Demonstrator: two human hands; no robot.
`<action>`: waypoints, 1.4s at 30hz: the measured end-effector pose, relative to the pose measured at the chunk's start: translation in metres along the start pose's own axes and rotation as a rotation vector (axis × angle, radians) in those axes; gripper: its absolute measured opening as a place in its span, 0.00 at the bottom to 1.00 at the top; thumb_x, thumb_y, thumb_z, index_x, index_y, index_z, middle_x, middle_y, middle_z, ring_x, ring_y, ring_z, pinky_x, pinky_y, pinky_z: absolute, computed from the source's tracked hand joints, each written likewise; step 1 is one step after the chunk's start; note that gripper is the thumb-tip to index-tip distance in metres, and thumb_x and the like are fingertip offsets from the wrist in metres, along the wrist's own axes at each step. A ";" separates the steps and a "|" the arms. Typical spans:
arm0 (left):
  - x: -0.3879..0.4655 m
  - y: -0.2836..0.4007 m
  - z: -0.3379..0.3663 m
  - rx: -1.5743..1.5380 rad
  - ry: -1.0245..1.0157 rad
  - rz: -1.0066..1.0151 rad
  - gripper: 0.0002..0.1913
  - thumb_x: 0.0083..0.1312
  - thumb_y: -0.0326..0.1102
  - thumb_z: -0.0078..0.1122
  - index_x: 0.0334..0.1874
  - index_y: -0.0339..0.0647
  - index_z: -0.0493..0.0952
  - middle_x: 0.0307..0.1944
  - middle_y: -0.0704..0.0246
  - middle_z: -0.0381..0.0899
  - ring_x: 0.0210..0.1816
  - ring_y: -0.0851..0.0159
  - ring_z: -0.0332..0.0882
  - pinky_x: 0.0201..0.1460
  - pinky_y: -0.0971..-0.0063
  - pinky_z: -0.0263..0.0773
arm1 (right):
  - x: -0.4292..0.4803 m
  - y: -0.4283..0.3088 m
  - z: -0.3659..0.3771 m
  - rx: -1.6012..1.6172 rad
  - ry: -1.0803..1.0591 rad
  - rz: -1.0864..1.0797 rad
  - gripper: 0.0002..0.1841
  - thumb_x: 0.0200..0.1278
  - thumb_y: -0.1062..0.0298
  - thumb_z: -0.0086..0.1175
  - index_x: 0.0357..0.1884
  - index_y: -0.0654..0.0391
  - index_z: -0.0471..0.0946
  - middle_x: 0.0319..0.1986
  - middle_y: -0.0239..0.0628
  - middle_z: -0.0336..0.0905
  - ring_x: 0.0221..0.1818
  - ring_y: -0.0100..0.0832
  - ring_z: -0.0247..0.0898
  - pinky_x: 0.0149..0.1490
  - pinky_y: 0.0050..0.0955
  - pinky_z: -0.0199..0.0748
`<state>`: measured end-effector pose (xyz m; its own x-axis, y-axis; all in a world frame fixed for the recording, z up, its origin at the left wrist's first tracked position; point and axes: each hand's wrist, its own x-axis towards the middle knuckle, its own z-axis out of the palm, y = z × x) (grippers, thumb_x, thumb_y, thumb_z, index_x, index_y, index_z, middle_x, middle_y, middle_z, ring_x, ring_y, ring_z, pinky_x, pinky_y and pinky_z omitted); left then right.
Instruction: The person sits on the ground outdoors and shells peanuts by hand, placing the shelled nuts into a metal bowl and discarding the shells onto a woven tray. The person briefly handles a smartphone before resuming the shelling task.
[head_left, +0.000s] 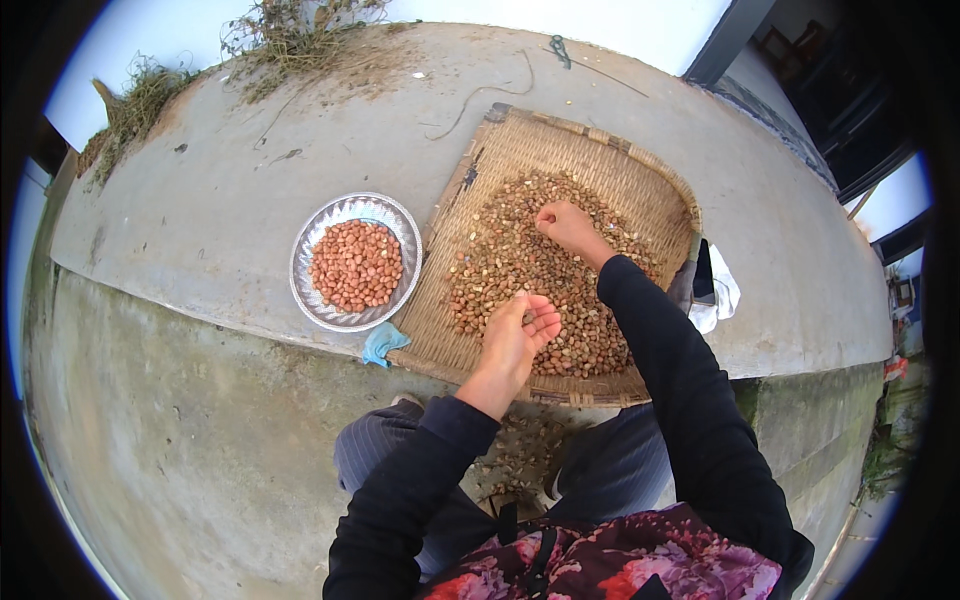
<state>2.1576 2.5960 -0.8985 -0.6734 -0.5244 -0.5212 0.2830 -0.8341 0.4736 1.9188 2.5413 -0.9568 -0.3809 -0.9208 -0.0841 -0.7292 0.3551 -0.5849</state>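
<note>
A heap of peanut kernels, brown and mixed with paler bits, covers much of a woven winnowing basket. Over the heap's near part, my left hand is cupped with the palm turned up, and a small kernel shows by its curled fingers. My right hand is above the far part of the heap, its thumb and fingers drawn together; whatever may lie between the fingertips is hidden. Left of the basket, a shiny patterned metal bowl holds cleaner, reddish peanut kernels.
A light blue cloth lies at the basket's near left corner. To its right are a dark phone-like object and white plastic or paper. Dried plants lean on the white wall. The concrete ledge drops to a lower floor.
</note>
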 end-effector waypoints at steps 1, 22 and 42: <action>0.002 -0.001 -0.002 -0.015 0.008 0.008 0.16 0.75 0.42 0.39 0.43 0.33 0.70 0.39 0.62 0.72 0.41 0.62 0.75 0.48 0.67 0.75 | -0.003 0.003 -0.005 0.076 -0.010 -0.020 0.08 0.54 0.63 0.57 0.29 0.57 0.80 0.26 0.37 0.79 0.31 0.34 0.74 0.38 0.34 0.71; -0.001 -0.003 -0.003 -0.053 -0.022 -0.016 0.16 0.75 0.41 0.40 0.43 0.32 0.72 0.38 0.63 0.74 0.40 0.65 0.73 0.44 0.70 0.74 | -0.012 -0.005 0.024 -0.287 0.075 -0.128 0.06 0.53 0.70 0.57 0.34 0.54 0.77 0.34 0.38 0.75 0.40 0.43 0.74 0.42 0.41 0.71; 0.000 -0.002 0.001 -0.037 -0.010 0.007 0.15 0.75 0.40 0.38 0.41 0.33 0.70 0.36 0.63 0.73 0.37 0.65 0.74 0.41 0.70 0.75 | -0.023 0.004 -0.015 0.640 -0.250 0.155 0.04 0.60 0.68 0.53 0.32 0.54 0.71 0.24 0.26 0.66 0.20 0.18 0.58 0.23 0.20 0.56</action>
<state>2.1563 2.5975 -0.8990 -0.6783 -0.5286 -0.5103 0.3124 -0.8362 0.4509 1.9162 2.5664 -0.9446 -0.2552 -0.9040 -0.3431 -0.1701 0.3913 -0.9044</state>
